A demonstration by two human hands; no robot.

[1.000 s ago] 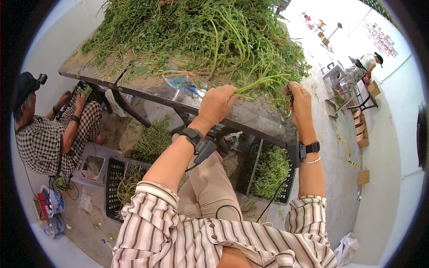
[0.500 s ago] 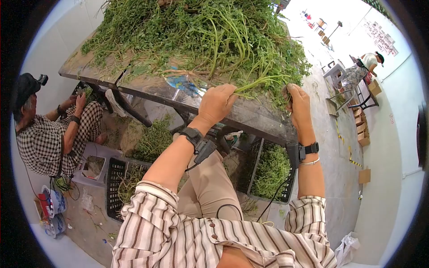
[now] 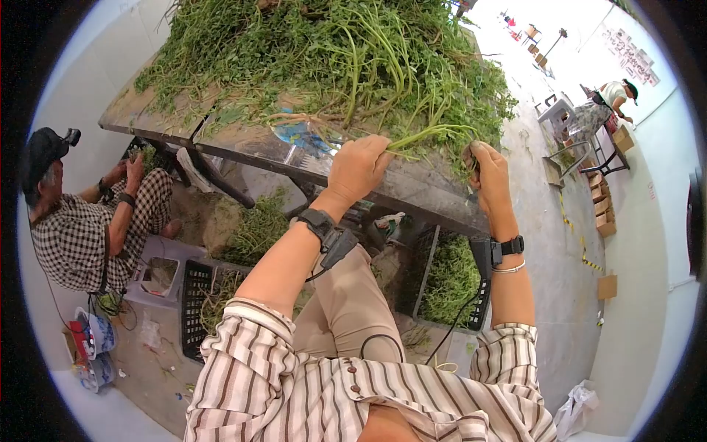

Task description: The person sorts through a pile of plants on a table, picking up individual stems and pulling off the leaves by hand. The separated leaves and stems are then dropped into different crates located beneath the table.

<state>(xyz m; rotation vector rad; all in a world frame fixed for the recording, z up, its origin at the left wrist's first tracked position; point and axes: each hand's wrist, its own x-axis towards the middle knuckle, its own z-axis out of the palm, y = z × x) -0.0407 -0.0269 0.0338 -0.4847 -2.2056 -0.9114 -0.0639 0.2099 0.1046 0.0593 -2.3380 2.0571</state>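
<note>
Over the near edge of the table (image 3: 412,193), my left hand (image 3: 359,169) is closed around one end of some thin green leafy stems (image 3: 431,132). The stems arch across to my right hand (image 3: 490,173), whose fingers are pinched on their other end. Something dark shows at the right fingertips, too small to make out. Behind both hands rises a large heap of leafy green plants (image 3: 294,59), with loose stems and pale roots trailing toward me. A blue and clear plastic piece (image 3: 298,136) lies left of my left hand.
Below the table stand a black crate of greens (image 3: 449,283) on the right and another black crate (image 3: 195,309) on the left. One person (image 3: 81,228) sits at the left, handling greens. Another person (image 3: 607,103) bends over at the far right, near cardboard boxes (image 3: 604,210).
The stems between my hands bow in a higher arch than before. My hands stay almost in place. The person at the far right has leaned forward with an arm out.
</note>
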